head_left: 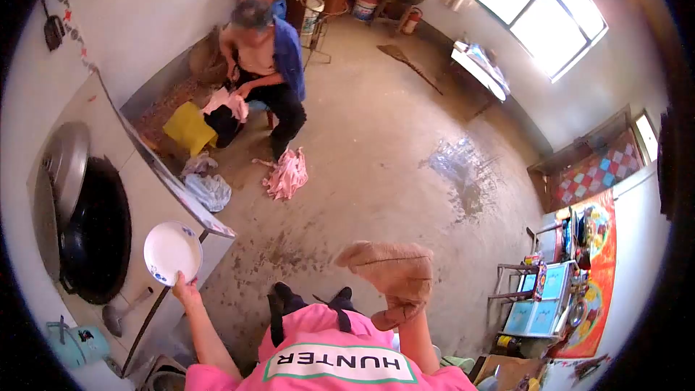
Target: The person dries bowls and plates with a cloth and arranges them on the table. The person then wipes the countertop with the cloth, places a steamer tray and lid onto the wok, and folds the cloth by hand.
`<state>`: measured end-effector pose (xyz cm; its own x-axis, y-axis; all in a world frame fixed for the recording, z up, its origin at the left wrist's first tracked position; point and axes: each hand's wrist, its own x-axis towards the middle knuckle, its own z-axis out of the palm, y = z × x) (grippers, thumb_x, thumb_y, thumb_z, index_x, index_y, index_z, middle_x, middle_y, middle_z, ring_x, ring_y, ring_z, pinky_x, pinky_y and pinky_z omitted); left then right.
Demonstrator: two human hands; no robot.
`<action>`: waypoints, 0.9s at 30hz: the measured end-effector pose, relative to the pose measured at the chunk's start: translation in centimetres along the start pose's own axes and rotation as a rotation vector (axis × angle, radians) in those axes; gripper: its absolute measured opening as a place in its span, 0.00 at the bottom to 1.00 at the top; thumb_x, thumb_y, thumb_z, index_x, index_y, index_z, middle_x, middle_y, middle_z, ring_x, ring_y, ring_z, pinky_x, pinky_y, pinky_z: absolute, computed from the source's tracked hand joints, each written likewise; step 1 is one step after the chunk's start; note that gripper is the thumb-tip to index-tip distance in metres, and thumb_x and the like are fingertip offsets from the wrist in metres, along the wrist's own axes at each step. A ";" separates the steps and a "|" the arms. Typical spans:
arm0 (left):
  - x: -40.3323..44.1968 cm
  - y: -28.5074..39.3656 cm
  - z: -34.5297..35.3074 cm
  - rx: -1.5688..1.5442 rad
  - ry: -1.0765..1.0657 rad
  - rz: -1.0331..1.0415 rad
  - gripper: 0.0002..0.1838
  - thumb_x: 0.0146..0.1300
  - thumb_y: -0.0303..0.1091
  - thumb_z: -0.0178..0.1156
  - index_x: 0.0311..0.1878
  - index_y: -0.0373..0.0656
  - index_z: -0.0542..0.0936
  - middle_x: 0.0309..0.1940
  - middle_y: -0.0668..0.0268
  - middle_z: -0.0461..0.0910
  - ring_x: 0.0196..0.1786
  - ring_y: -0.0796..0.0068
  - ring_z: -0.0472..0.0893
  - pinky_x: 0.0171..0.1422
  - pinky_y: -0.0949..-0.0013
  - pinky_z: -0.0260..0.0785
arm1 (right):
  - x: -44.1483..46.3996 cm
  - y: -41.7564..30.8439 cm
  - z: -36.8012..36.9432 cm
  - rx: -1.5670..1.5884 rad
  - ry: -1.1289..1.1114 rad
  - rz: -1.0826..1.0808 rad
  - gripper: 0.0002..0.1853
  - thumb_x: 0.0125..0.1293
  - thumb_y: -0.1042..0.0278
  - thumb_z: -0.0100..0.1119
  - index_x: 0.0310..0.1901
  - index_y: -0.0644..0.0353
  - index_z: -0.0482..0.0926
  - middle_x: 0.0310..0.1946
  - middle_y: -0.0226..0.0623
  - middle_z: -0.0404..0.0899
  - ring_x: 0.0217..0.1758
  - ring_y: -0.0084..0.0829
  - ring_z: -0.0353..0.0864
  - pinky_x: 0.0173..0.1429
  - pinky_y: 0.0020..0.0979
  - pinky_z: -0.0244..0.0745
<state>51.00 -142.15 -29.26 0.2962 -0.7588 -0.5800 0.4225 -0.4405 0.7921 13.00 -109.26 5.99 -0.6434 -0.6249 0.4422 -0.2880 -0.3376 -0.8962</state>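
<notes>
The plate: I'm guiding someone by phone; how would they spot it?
Find the pale counter at left, with its big black wok. Just right of the wok, the wearer's left hand holds the plate. Round and white with blue motifs, it contrasts with the dark wok.

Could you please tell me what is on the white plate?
The white plate shows blue marks near its rim and no food. The left hand covers part of the lower edge, hiding what is there.

From afar I see a smooth, glossy plate (172, 250), matt, wrinkled cloth (407, 274), a metal lid (71, 170) with a soft sheen, and a rough, matt floor (347, 116).
</notes>
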 end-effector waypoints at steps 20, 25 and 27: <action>-42.8 -4.9 27.2 0.759 -1.205 1.294 0.07 0.59 0.25 0.60 0.39 0.35 0.80 0.36 0.48 0.80 0.40 0.46 0.79 0.42 0.52 0.69 | -0.7 -5.9 -17.8 -0.415 0.184 -0.228 0.20 0.50 0.60 0.71 0.43 0.60 0.81 0.45 0.42 0.80 0.54 0.42 0.76 0.62 0.41 0.67; -50.3 -8.6 28.6 0.753 -1.507 1.014 0.10 0.65 0.31 0.60 0.46 0.37 0.82 0.38 0.53 0.81 0.38 0.58 0.80 0.43 0.64 0.71 | 1.3 -2.2 -18.2 -1.150 -0.033 -0.058 0.18 0.54 0.60 0.69 0.43 0.59 0.79 0.44 0.47 0.80 0.55 0.49 0.74 0.62 0.48 0.66; -53.2 -9.6 28.6 0.581 -1.498 1.382 0.10 0.65 0.29 0.58 0.45 0.36 0.82 0.34 0.54 0.82 0.36 0.59 0.80 0.44 0.67 0.72 | 1.8 -1.1 -19.2 -1.297 -0.144 -0.095 0.24 0.53 0.64 0.67 0.53 0.57 0.76 0.42 0.46 0.80 0.52 0.49 0.78 0.57 0.48 0.72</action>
<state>6.65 -111.26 -0.56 -0.7593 -0.2262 0.6101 0.2490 0.7652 0.5937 -1.50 -96.51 7.02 -0.5246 -0.7331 0.4329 -0.8495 0.4847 -0.2085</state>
